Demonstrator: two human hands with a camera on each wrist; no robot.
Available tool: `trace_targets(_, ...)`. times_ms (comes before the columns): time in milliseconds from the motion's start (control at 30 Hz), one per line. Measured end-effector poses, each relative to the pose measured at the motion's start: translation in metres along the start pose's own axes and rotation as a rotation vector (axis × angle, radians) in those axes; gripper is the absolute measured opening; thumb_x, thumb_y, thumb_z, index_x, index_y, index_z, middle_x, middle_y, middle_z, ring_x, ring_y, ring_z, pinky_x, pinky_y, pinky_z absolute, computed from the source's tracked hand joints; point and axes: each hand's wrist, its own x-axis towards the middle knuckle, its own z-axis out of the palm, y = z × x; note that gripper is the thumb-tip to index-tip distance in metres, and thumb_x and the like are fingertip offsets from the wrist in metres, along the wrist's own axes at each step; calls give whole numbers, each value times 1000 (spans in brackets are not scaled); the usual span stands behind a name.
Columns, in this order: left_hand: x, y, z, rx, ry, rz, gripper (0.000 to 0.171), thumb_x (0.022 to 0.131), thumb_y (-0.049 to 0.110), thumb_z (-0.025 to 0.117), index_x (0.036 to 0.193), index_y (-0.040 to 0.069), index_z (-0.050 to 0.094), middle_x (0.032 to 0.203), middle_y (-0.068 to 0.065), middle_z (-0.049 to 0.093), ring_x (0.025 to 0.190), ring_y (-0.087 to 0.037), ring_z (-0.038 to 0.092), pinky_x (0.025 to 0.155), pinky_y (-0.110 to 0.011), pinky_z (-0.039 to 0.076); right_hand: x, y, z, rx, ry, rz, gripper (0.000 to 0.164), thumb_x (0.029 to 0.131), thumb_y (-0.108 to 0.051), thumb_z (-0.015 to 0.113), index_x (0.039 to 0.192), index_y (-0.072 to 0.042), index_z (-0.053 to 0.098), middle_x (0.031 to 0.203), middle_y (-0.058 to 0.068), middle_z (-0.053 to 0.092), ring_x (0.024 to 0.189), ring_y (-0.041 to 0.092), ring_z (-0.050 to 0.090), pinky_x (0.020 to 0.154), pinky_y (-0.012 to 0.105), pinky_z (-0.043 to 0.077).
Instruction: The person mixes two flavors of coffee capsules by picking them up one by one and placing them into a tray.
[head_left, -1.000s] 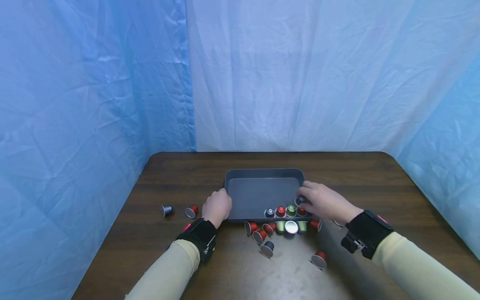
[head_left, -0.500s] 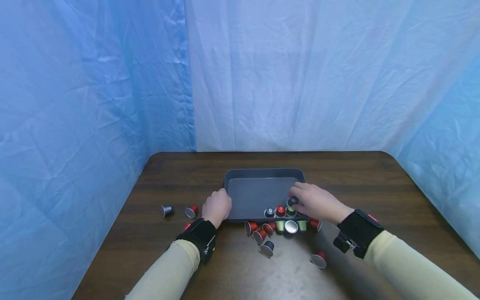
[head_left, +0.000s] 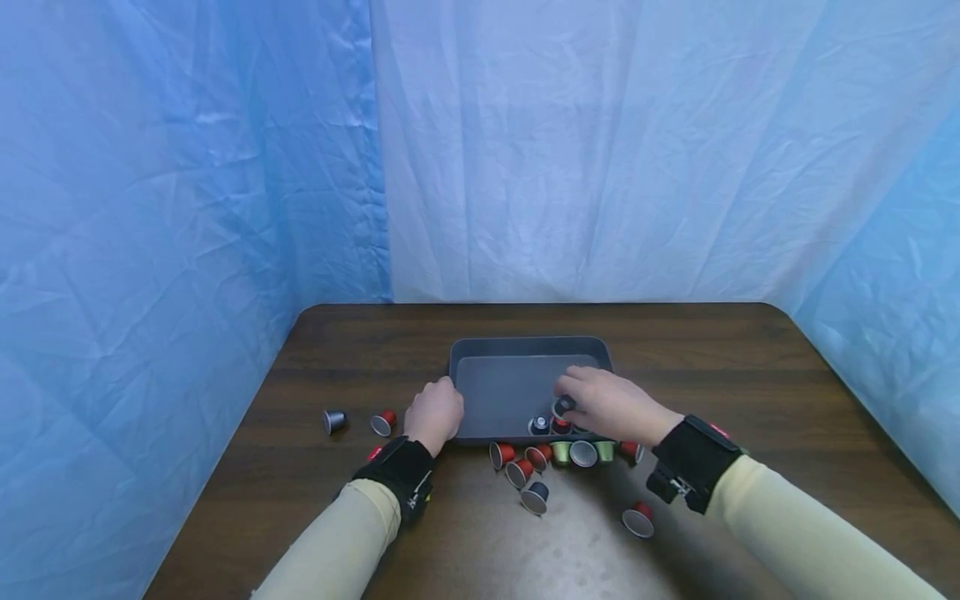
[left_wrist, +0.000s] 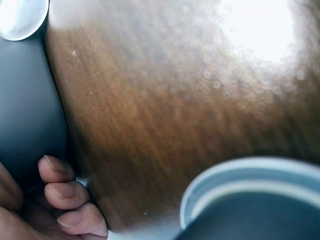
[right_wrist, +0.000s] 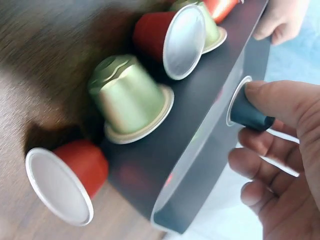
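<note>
My right hand [head_left: 617,403] pinches a dark blue coffee capsule [right_wrist: 252,111] between thumb and fingers, over the front part of a dark grey tray [head_left: 502,379]. Below it, a dark capsule [head_left: 539,425] and a red capsule [head_left: 561,427] stand lid-down along the tray's front wall. Others in that row are mostly hidden by the right hand. At the tray's left side, my left hand [head_left: 435,415] grips the edge, its fingertips [left_wrist: 66,194] curled at the wall in the left wrist view.
Several capsules lie along the tray's front, among them a green capsule [right_wrist: 131,102] and a red capsule [right_wrist: 82,167]. Nearer me are a dark capsule [head_left: 535,497] and another red one [head_left: 638,519]. Left of the tray lie a grey capsule [head_left: 334,421] and a red capsule [head_left: 383,422].
My right hand has moved left along the tray's front with the dark blue capsule, from the right end to over the red capsule. The left hand has stayed in place.
</note>
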Motion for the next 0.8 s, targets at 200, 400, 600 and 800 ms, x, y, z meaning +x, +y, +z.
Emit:
trace_targets(200,0,0,1,3,6,-2,29,106,24,52,123,2,61,102,-14,66,86,-31,66,78,-50,57,7,-7,1,4,10,-53,31,86,-21,83,113,-11,70,100,0,66,91,15,64,80,34,57)
trace_targets(400,0,0,1,5,7,-1,30,106,24,52,124,1,61,103,-15,67,87,-31,66,78,-50,57,14,-15,0,12,-5,-74,31,87,-20,83,113,-12,70,99,-1,65,90,14,64,80,34,56)
trace_targets(600,1,-1,1,0,13,3,31,106,24,52,126,1,61,106,-16,67,88,-31,66,81,-51,57,20,-22,1,17,-2,-103,30,87,-19,83,113,-11,71,100,0,66,91,16,65,81,35,56)
trace_targets(800,2,-1,2,-6,10,-3,31,106,23,53,126,1,61,105,-15,67,88,-31,66,81,-52,57,24,-27,4,-1,16,-142,29,86,-20,83,111,-10,71,95,0,64,87,15,63,78,32,56)
